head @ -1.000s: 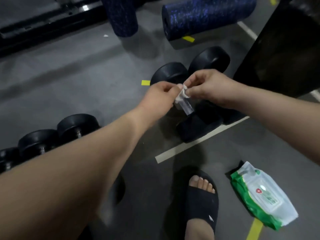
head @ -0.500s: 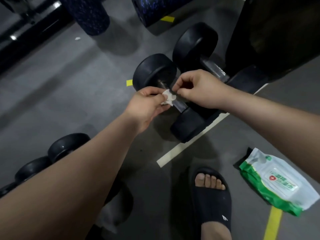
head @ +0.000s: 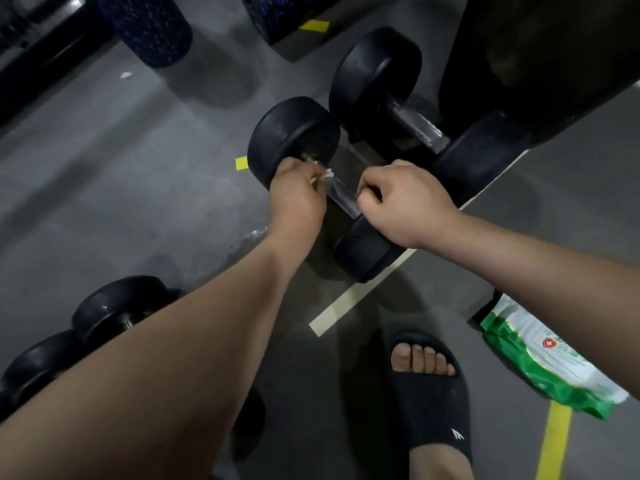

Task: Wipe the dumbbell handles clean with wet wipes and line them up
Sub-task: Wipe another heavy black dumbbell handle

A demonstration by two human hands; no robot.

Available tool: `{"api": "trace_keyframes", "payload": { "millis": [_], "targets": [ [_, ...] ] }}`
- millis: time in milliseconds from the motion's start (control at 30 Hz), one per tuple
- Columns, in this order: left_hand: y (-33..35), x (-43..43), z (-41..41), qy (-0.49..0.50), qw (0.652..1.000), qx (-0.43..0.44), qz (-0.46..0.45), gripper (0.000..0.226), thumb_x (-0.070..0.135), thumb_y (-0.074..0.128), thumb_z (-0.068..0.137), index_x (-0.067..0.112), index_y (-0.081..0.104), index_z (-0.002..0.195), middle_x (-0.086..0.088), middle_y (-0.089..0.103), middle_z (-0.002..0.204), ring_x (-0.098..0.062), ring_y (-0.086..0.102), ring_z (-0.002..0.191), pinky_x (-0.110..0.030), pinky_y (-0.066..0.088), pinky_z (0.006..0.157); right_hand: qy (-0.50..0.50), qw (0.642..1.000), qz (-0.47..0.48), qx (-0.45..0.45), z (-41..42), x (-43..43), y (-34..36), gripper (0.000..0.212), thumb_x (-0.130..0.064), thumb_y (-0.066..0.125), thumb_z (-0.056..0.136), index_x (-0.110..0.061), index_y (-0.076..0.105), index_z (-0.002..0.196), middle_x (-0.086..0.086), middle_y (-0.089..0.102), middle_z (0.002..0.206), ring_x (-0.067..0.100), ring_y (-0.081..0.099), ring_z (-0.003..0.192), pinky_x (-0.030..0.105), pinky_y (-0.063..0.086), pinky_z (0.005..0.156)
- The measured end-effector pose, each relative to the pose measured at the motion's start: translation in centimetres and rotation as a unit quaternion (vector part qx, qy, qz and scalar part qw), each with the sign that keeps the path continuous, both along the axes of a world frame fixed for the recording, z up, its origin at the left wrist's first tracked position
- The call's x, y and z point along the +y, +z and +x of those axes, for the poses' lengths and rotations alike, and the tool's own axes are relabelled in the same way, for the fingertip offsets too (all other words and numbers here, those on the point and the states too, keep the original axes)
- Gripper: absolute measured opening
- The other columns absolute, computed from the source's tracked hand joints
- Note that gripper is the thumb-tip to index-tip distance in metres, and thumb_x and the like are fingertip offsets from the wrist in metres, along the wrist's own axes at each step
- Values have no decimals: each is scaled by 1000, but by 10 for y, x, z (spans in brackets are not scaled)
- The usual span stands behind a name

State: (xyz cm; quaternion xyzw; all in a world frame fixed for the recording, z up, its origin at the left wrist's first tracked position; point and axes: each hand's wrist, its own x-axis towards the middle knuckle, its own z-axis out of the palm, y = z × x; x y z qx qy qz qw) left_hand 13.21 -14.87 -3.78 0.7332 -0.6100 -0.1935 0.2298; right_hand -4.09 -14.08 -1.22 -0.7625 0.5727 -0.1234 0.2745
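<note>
Grey concrete floor of a gym area is seen from above, through a head-worn camera looking down. Near the middle, a black dumbbell is laid on the floor, angled from upper left to lower right, with its near head at a white tape line. Its bare metal handle is shown between two hands. A small crumpled white wet wipe is pinched in the left hand and pressed to the far end of the handle, right against the far head. The right hand is placed at the near end, its fingers curled and closed on the handle just above the near head. Both bare forearms are stretched in, one from the bottom left and one from the right edge.

Just beside this dumbbell, to the upper right, a second, larger dumbbell is laid in the same direction, its metal handle uncovered. A big dark object, which cannot be identified, is seen beyond it at upper right. A green and white pack of wipes is laid on the floor at lower right, partly hidden by the right forearm, beside a yellow floor line. A foot in a black slide sandal is planted at the bottom. At lower left, the heads of a row of smaller dumbbells are shown behind the left forearm. Dark blue speckled foam rollers are set at the top edge, well apart from the hands.
</note>
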Motion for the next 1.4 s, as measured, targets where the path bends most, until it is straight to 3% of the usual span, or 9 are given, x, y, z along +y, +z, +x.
{"api": "trace_keyframes", "payload": {
  "millis": [167,300,400,500,667,800,1000,1233,1400],
  "targets": [
    [-5,9,10,-44,998,31,-24,24,16,62,97,10,73,117,-5,59,112,-6,52,89,4,33,78,-1,1000,-6,-2,-1,-1,0,22,-32,43,90,-26,63,82,-10,63,78,14,53,95,35,49,76],
    [-5,3,1,-28,999,8,-33,19,11,52,97,10,66,111,-8,54,113,-24,58,91,-30,49,80,-6,1000,-15,-2,0,1,-1,22,-33,44,90,-27,63,82,-11,62,76,13,53,94,34,48,75],
    [-7,-5,1,-25,999,-30,4,21,12,46,100,9,63,113,0,48,113,-22,55,96,-16,41,77,-6,1000,-13,-4,-1,1,-1,22,-34,44,91,-27,63,82,-11,61,76,12,52,94,34,48,74],
    [-9,-10,1,-32,996,-74,23,21,15,45,102,5,62,112,-9,53,119,-29,57,104,-36,49,89,-4,1000,-16,-5,-1,1,0,22,-34,45,91,-26,64,83,-10,62,76,13,53,94,34,47,74],
    [-10,-6,-4,2,1000,7,24,14,45,47,95,35,56,93,-8,61,110,-29,61,96,-48,52,85,-3,1000,-14,-12,-2,1,-2,21,-33,44,91,-27,62,80,-10,61,75,12,51,91,31,42,70],
    [-12,-5,-2,-4,1000,12,5,10,42,50,95,42,56,86,-7,62,106,-22,58,89,-36,44,72,0,1000,-14,-16,-3,1,-2,22,-34,44,90,-27,61,79,-10,62,75,13,52,90,34,47,71],
    [-19,3,13,-98,995,-14,34,35,19,49,103,20,52,138,2,54,133,-6,55,114,-15,41,92,-5,999,-13,-29,-3,3,1,22,-33,44,91,-26,61,79,-10,62,76,13,52,91,35,48,73],
    [-15,-7,15,-141,972,-189,2,47,5,59,91,15,56,137,-6,48,142,-30,47,127,-41,47,103,-28,997,-29,-58,-4,6,-1,22,-35,46,90,-25,63,80,-10,63,80,13,53,94,37,51,77],
    [-15,-8,16,-147,966,-212,-15,43,5,56,94,14,59,136,-8,52,138,-31,48,124,-41,49,98,-92,992,-58,-71,-7,8,-8,23,-41,47,89,-24,61,88,-5,58,93,16,50,99,34,48,85]
  ]
}}
